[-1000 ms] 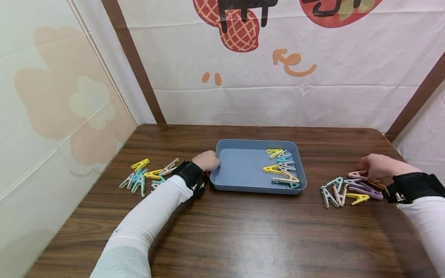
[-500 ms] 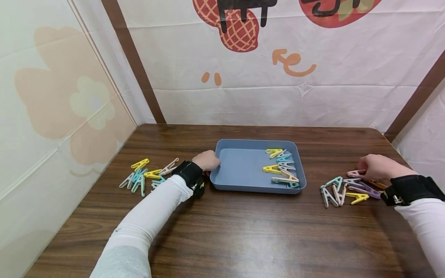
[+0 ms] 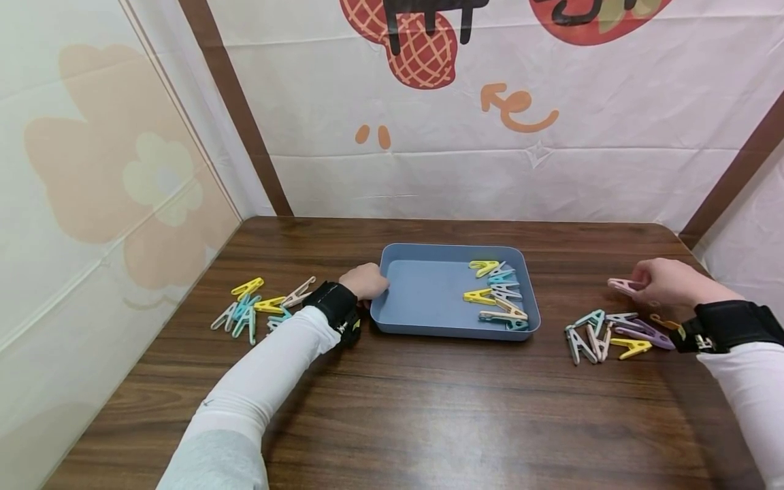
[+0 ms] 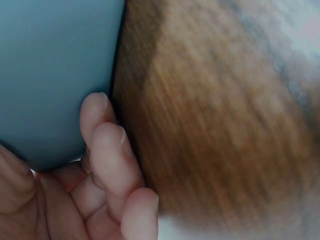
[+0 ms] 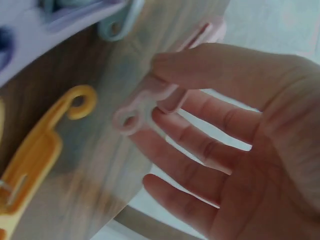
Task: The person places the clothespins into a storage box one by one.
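Note:
My right hand (image 3: 667, 282) pinches a pink clothespin (image 3: 623, 286) between thumb and fingers, above the right-hand pile. In the right wrist view the pink clothespin (image 5: 150, 90) is tilted, with the thumb across it and the lower fingers spread. My left hand (image 3: 365, 282) grips the left rim of the blue-grey tray (image 3: 422, 331); in the left wrist view the fingers (image 4: 112, 155) curl round the tray wall (image 4: 55, 80). Along the tray's right side lie several clothespins, among them a yellow clothespin (image 3: 479, 297).
Below the right hand lie several clothespins, including a purple clothespin (image 3: 646, 333), a yellow clothespin (image 3: 631, 348) and an orange clothespin (image 5: 37, 160). Another mixed group with a teal clothespin (image 3: 245, 321) sits left of the tray. A printed cloth (image 3: 465, 184) hangs behind the wooden table (image 3: 441, 408).
My right hand has lifted the pink clothespin up and slightly away from the right-hand pile. The left hand and the tray have stayed in place.

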The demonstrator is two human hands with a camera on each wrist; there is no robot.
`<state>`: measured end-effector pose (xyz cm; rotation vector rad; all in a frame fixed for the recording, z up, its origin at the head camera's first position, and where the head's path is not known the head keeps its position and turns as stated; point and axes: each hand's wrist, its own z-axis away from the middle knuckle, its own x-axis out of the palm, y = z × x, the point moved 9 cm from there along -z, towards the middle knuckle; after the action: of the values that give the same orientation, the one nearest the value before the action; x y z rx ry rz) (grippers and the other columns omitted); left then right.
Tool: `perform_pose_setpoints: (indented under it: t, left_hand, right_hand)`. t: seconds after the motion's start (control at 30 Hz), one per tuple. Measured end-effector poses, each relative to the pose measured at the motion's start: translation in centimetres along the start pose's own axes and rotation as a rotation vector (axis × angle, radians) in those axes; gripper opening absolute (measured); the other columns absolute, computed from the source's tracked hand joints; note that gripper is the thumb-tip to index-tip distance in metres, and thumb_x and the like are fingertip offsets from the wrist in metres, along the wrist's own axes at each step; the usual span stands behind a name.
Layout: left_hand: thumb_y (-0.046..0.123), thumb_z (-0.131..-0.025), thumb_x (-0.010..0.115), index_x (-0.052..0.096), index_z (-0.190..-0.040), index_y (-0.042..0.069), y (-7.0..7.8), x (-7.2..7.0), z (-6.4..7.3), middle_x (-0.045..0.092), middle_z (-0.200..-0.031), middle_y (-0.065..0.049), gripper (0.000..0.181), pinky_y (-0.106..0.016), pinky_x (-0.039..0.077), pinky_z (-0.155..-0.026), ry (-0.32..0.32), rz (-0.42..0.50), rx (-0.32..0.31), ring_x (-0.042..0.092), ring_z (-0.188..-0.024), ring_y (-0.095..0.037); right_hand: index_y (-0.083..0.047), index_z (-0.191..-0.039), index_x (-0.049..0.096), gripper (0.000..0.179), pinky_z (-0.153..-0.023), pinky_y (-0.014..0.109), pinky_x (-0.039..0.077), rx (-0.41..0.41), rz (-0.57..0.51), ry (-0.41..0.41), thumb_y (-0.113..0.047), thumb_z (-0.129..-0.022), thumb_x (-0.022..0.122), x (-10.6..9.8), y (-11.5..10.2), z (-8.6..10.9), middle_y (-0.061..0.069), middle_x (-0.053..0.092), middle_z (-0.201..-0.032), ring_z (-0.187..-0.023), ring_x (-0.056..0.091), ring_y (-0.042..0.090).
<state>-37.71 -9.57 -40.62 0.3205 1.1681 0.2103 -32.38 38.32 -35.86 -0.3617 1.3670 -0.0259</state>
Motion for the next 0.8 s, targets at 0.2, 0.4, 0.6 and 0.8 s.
perform_pose_setpoints:
  t: [0.2,0.4,0.6,0.8]
  left_hand:
    - [0.02,-0.095,0.044,0.063,-0.084,0.004,0.0,0.0,-0.3,0.064,-0.065,-0.011,0.028,-0.032,0.047,-0.047,-0.002,-0.004,-0.003,0.06,-0.052,-0.022]
    - [0.021,-0.095,0.044,0.063,-0.084,0.004,0.0,0.1,-0.2,0.064,-0.065,-0.01,0.028,-0.032,0.047,-0.048,-0.007,-0.014,-0.009,0.06,-0.052,-0.022]
    - [0.022,-0.096,0.044,0.063,-0.084,0.004,0.1,-0.1,0.0,0.065,-0.066,-0.011,0.029,-0.033,0.047,-0.048,-0.002,-0.009,-0.007,0.06,-0.053,-0.023]
    - [0.022,-0.096,0.045,0.063,-0.082,0.004,0.0,0.0,0.1,0.064,-0.065,-0.011,0.029,-0.032,0.047,-0.048,-0.001,-0.01,-0.011,0.06,-0.052,-0.022]
  right_hand:
    - [0.002,-0.089,0.061,0.025,-0.06,0.039,0.043,-0.017,0.002,0.101,-0.021,-0.086,0.07,-1.4,-2.4,-0.8,0.004,0.058,-0.075,-0.067,0.053,0.023]
    - [0.002,-0.09,0.062,0.026,-0.063,0.042,0.044,-0.111,0.036,0.139,-0.022,-0.086,0.071,-2.4,-6.6,-1.9,0.004,0.059,-0.076,-0.068,0.054,0.021]
    - [-0.002,-0.092,0.063,0.023,-0.066,0.043,0.046,-0.19,0.055,0.157,-0.022,-0.083,0.071,-2.7,-11.1,-3.0,0.004,0.061,-0.08,-0.072,0.056,0.019]
    - [-0.007,-0.092,0.062,0.02,-0.065,0.041,0.045,-0.247,0.103,0.152,-0.024,-0.085,0.068,-2.1,-15.3,-4.4,0.002,0.059,-0.08,-0.072,0.053,0.02]
